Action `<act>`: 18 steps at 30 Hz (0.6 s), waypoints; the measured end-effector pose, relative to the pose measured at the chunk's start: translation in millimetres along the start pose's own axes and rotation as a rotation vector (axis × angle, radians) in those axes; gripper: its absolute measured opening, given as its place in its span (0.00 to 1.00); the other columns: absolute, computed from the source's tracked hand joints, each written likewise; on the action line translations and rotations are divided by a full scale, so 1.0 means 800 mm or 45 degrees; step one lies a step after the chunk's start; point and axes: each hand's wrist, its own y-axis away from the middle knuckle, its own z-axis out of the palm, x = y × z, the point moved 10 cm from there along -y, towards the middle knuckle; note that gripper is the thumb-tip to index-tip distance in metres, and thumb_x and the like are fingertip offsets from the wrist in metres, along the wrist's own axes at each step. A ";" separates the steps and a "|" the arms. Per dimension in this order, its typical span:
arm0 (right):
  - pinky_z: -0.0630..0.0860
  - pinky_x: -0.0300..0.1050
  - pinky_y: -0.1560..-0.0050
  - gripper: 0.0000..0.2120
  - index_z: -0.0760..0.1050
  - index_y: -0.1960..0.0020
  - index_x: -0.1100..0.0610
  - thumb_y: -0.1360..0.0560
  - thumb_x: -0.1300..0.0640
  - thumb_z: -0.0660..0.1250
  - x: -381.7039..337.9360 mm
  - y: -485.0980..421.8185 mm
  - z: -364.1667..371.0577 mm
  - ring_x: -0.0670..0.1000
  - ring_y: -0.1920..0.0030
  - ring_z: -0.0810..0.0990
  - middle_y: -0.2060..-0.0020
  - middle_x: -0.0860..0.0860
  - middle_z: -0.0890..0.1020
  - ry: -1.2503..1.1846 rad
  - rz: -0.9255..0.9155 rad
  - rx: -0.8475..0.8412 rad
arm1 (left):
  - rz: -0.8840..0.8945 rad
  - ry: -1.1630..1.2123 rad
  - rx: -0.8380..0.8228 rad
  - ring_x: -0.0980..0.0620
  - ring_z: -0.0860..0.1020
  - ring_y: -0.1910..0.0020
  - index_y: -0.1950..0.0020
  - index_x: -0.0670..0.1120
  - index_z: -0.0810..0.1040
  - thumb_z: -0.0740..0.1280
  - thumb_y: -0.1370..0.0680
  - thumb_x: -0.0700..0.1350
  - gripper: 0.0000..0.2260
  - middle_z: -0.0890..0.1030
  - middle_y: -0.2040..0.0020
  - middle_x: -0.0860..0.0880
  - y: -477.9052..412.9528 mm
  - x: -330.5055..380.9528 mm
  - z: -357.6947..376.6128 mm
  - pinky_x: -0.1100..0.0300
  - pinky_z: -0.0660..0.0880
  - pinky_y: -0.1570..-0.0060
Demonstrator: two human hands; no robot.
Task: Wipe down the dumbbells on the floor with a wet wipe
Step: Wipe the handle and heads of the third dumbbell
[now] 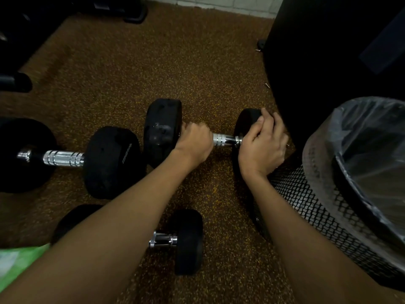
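At the lower left edge a green packet (17, 264) was cut off by the frame and by the left forearm, its print too blurred to read. Above it the left dumbbell (63, 159) lay on the speckled floor (131, 73), long axis running left to right, its far-left head lost in shadow. The near dumbbell (188, 241) lay parallel and closer to the person, its left head and most of its handle hidden under the left forearm. The left arm reached forward. The left hand (195, 140), knuckles up, was fisted round the chrome handle of the held dumbbell (222, 140), hard against its left head. That dumbbell lay across the middle of the view, axis also left to right, its left head just beside the left dumbbell's right head. The right hand (264, 142) covered its right head, fingers curled over the top rim. Whether either hand held a wipe could not be made out. At the right a mesh bin (306, 194) with a plastic liner was cut off by the edge.
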 end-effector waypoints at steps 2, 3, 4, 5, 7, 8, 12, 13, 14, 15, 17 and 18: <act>0.75 0.49 0.53 0.18 0.77 0.38 0.48 0.21 0.49 0.53 0.001 0.000 0.000 0.54 0.46 0.78 0.38 0.49 0.78 -0.004 0.004 0.002 | -0.067 0.042 0.105 0.40 0.70 0.36 0.36 0.40 0.71 0.53 0.19 0.41 0.14 0.73 0.38 0.40 0.009 -0.001 0.009 0.46 0.62 0.32; 0.75 0.49 0.53 0.17 0.77 0.38 0.48 0.21 0.49 0.53 0.002 0.000 0.000 0.54 0.46 0.78 0.38 0.49 0.78 0.000 0.003 0.009 | -0.122 0.118 0.160 0.40 0.65 0.31 0.32 0.39 0.67 0.53 0.19 0.39 0.16 0.70 0.34 0.40 0.019 -0.003 0.011 0.47 0.57 0.28; 0.75 0.49 0.53 0.17 0.77 0.38 0.48 0.21 0.50 0.54 0.003 0.001 0.000 0.54 0.46 0.79 0.38 0.49 0.78 0.001 0.002 0.018 | -0.161 0.158 0.195 0.40 0.59 0.26 0.27 0.37 0.61 0.53 0.20 0.37 0.20 0.65 0.29 0.38 0.028 -0.005 0.013 0.49 0.51 0.26; 0.75 0.48 0.53 0.17 0.77 0.39 0.48 0.21 0.50 0.54 0.004 0.002 0.000 0.54 0.47 0.79 0.38 0.49 0.78 0.001 0.002 0.022 | -0.174 0.147 0.197 0.40 0.53 0.24 0.25 0.36 0.54 0.53 0.20 0.35 0.23 0.59 0.26 0.37 0.037 -0.005 0.019 0.50 0.47 0.26; 0.75 0.48 0.53 0.17 0.77 0.39 0.48 0.20 0.50 0.54 0.005 0.003 0.001 0.54 0.47 0.79 0.38 0.49 0.78 0.000 -0.004 0.021 | -0.131 0.041 0.211 0.39 0.46 0.24 0.25 0.34 0.44 0.52 0.21 0.33 0.27 0.49 0.24 0.35 0.052 -0.001 0.025 0.51 0.43 0.26; 0.75 0.48 0.53 0.17 0.78 0.39 0.48 0.20 0.50 0.55 0.004 0.002 0.001 0.54 0.47 0.79 0.38 0.49 0.78 0.001 -0.004 0.025 | -0.117 0.008 0.213 0.39 0.46 0.24 0.25 0.33 0.43 0.52 0.21 0.33 0.27 0.48 0.24 0.34 0.054 0.000 0.025 0.51 0.43 0.26; 0.75 0.49 0.53 0.18 0.77 0.38 0.48 0.21 0.49 0.53 0.001 0.000 0.001 0.55 0.46 0.78 0.37 0.49 0.78 0.009 0.011 0.000 | -0.198 0.066 0.064 0.38 0.62 0.29 0.29 0.34 0.59 0.54 0.20 0.36 0.20 0.65 0.30 0.34 0.028 -0.008 0.010 0.51 0.59 0.30; 0.75 0.49 0.52 0.19 0.77 0.38 0.48 0.21 0.49 0.52 0.000 -0.001 0.001 0.55 0.45 0.78 0.37 0.49 0.78 0.007 0.013 -0.012 | -0.228 0.201 -0.008 0.39 0.69 0.35 0.33 0.36 0.66 0.55 0.20 0.38 0.16 0.70 0.34 0.36 0.016 -0.015 0.005 0.51 0.66 0.36; 0.75 0.49 0.52 0.19 0.77 0.38 0.48 0.21 0.48 0.52 0.000 -0.001 0.001 0.55 0.45 0.78 0.37 0.49 0.77 0.005 0.015 -0.020 | -0.237 0.317 -0.075 0.41 0.74 0.43 0.37 0.37 0.70 0.57 0.20 0.40 0.13 0.73 0.39 0.38 0.006 -0.020 0.000 0.51 0.71 0.45; 0.75 0.49 0.52 0.19 0.77 0.37 0.48 0.21 0.48 0.51 0.000 -0.001 0.002 0.55 0.44 0.78 0.37 0.49 0.77 0.005 0.017 -0.028 | -0.253 0.411 -0.137 0.43 0.75 0.50 0.40 0.38 0.73 0.58 0.20 0.41 0.12 0.74 0.42 0.39 0.000 -0.025 -0.005 0.51 0.72 0.52; 0.75 0.49 0.51 0.20 0.77 0.37 0.48 0.21 0.48 0.51 -0.001 -0.002 0.002 0.55 0.44 0.78 0.36 0.49 0.77 0.002 0.022 -0.040 | -0.270 0.439 -0.167 0.43 0.75 0.52 0.41 0.38 0.74 0.59 0.20 0.42 0.11 0.75 0.43 0.40 -0.002 -0.028 -0.006 0.52 0.72 0.54; 0.74 0.50 0.51 0.20 0.76 0.37 0.48 0.21 0.48 0.51 0.000 -0.002 0.002 0.55 0.43 0.77 0.36 0.49 0.77 -0.002 0.025 -0.044 | -0.264 0.383 -0.136 0.42 0.75 0.46 0.39 0.38 0.73 0.58 0.20 0.41 0.12 0.74 0.41 0.39 0.000 -0.025 -0.002 0.51 0.72 0.48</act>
